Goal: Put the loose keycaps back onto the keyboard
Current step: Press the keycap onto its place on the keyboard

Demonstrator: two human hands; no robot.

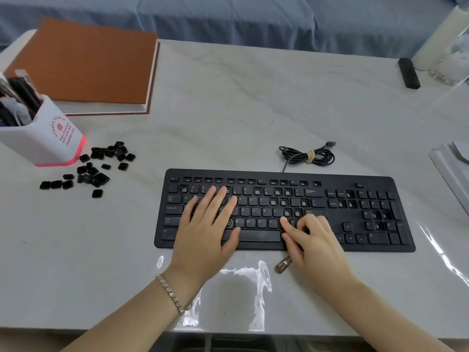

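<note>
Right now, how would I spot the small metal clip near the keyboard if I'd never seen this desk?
Start at the black keyboard in the middle of the marble-look table. Follow its front edge to the right hand. The hair clip lies on the table just in front of that edge, beside the hand's thumb side: a flat, brownish metal snap clip, unlike the chunky black loose keycaps piled far left.

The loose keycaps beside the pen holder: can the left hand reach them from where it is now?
Probably yes. The left hand lies flat on the keyboard, holding nothing, and the table between it and the loose keycaps is bare.
</note>
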